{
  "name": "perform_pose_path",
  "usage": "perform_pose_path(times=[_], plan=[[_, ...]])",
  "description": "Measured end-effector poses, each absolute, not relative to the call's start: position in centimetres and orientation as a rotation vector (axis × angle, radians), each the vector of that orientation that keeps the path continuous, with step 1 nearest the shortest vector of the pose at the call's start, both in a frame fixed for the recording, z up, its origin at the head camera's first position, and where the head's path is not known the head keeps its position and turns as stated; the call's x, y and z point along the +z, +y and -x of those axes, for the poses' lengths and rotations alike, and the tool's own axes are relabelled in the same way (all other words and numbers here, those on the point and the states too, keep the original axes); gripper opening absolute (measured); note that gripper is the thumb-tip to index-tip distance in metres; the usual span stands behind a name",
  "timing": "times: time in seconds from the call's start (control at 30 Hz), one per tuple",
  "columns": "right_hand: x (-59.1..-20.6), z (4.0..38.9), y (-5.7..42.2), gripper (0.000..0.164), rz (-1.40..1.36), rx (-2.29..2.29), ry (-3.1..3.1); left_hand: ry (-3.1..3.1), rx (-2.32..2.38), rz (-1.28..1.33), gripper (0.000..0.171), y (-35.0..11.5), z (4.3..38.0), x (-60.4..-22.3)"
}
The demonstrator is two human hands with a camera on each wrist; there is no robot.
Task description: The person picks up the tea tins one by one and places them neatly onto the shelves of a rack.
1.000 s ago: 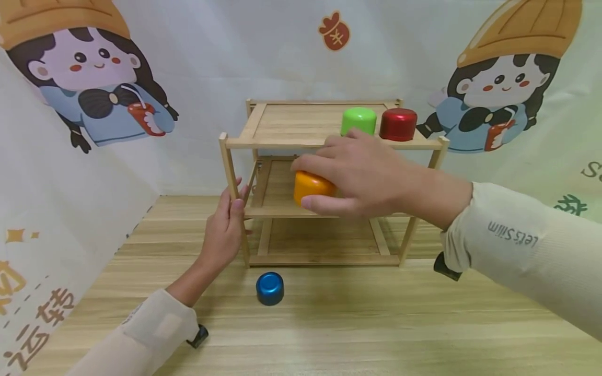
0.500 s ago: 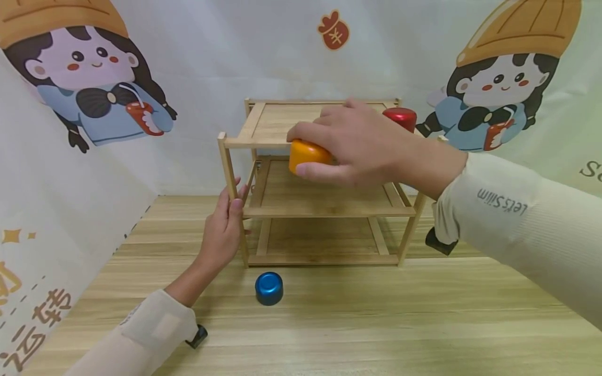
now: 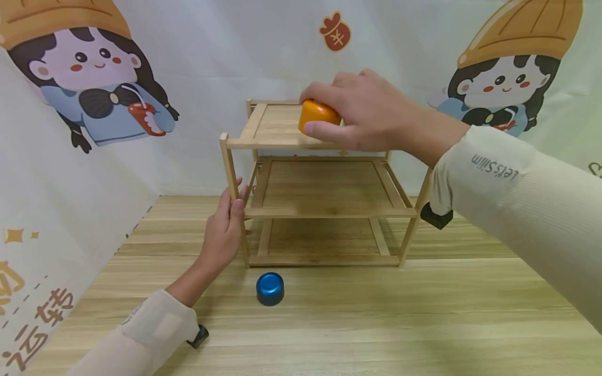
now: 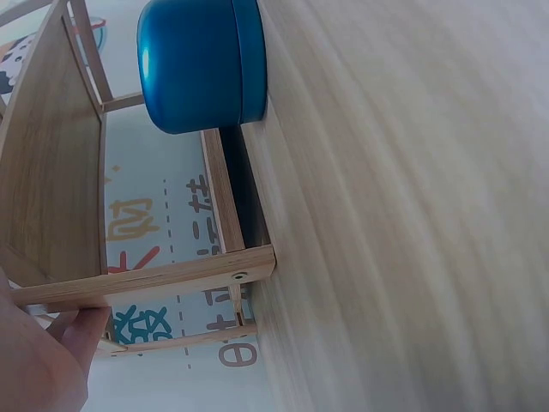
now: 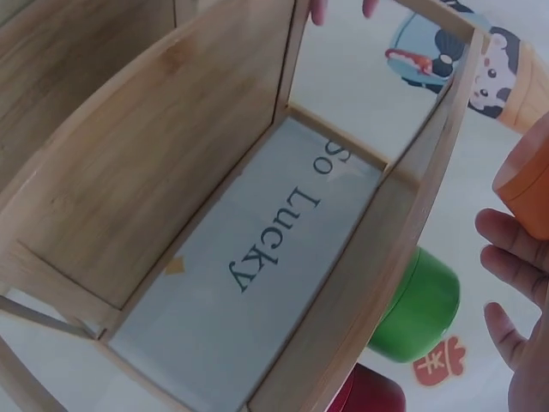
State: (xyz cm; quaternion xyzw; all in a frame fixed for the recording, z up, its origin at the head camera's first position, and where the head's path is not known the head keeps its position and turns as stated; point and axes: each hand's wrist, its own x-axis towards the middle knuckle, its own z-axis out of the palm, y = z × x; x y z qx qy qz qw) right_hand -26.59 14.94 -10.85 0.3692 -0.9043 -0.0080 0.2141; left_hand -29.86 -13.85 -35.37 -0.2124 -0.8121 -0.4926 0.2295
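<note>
My right hand [image 3: 376, 112] grips a shiny orange canister [image 3: 319, 116] just above the top shelf's front edge. In the right wrist view, its fingers [image 5: 519, 273] hold the orange canister [image 5: 530, 184] at the right border. My left hand [image 3: 223, 230] holds the left front post of a three-tier wooden shelf [image 3: 329, 213], thumb in front and fingers behind. A blue canister [image 3: 270, 289] stands on the table before the shelf, and appears large in the left wrist view. A green canister [image 5: 420, 307] and a red canister [image 5: 375, 393] sit on the top shelf, mostly hidden by my right hand in the head view.
The wood-grain table [image 3: 357, 318] carries the shelf. A pale printed backdrop [image 3: 207, 52] with cartoon figures rises close behind and along the left side. The shelf's posts and rails [image 3: 229, 167] stand between its tiers.
My right hand has lifted the orange canister from the middle tier's height to above the top shelf's front edge. My left hand, the shelf and the blue canister have stayed in place.
</note>
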Motion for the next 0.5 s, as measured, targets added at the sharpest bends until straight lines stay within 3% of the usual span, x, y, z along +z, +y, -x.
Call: perform_pose_path(times=[0.5], plan=[[-10.8, 28.4, 14.8, 0.056, -0.937, -0.106, -2.583, -2.227, -1.386, 0.601, 0.047, -13.8, 30.0, -35.5]])
